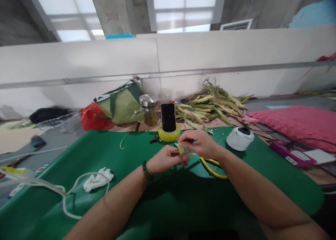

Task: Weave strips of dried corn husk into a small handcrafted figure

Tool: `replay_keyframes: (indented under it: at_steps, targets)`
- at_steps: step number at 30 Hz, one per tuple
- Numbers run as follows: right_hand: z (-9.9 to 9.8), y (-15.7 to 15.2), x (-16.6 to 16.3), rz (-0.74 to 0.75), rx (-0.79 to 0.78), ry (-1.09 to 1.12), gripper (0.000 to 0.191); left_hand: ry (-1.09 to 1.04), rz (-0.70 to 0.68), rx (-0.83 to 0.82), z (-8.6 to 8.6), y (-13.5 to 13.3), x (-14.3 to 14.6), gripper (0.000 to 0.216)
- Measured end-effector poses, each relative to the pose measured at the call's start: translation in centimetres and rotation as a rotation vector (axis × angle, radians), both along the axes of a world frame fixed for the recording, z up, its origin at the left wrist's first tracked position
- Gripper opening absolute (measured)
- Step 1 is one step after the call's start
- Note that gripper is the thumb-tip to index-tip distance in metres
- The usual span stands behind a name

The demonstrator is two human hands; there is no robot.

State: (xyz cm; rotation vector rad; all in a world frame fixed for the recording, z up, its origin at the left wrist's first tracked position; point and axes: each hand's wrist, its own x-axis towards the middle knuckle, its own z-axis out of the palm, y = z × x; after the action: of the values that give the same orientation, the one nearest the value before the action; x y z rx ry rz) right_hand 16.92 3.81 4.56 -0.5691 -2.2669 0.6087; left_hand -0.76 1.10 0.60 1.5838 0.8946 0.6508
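Observation:
A small pale yellow-green plant strip point(181, 150) stands upright between my two hands over the green mat. My left hand point(166, 159), below a dark bead bracelet, is closed on its lower part. My right hand point(198, 142) pinches it from above, thumb and fingers together. A thin light green piece point(190, 154) pokes out to the right under my right hand. Just beside my right wrist, a tool with yellow loop-shaped handles point(215, 175) lies on the mat, partly hidden by the forearm. Farther right sits a white spool point(239, 139) with a thread running from it.
A dark-screened phone point(168, 117) leans on a yellow tape roll point(169, 136). Behind it are a lidded glass jar point(149, 110), a green bag point(123, 105) and a heap of plant stalks point(210, 105). Crumpled tissue point(97, 179) and a white cable point(63, 201) lie left on the green mat point(168, 208).

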Motion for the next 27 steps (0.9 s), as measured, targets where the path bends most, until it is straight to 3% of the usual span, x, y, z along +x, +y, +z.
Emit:
replay_keyframes:
  at_steps: [6, 10, 16, 20, 27]
  targets:
    - [0.3, -0.5, 0.1, 0.124, -0.009, 0.071, 0.019, 0.037, -0.035, -0.026, 0.1, 0.1, -0.2, 0.058]
    - [0.1, -0.5, -0.1, 0.08, -0.065, 0.143, 0.019, 0.067, 0.031, 0.002, 0.4, 0.0, -0.1, 0.061]
    - [-0.3, 0.3, -0.2, -0.034, -0.18, 0.215, 0.02, -0.141, 0.095, -0.079, 1.3, -0.2, -0.3, 0.05]
    - [-0.2, 0.1, -0.3, 0.032, -0.213, 0.198, 0.02, -0.247, 0.102, -0.112, 1.3, -0.1, -0.4, 0.043]
    - [-0.1, -0.2, -0.1, 0.134, -0.291, 0.257, 0.02, -0.242, 0.136, -0.215, 0.8, 0.3, -0.5, 0.037]
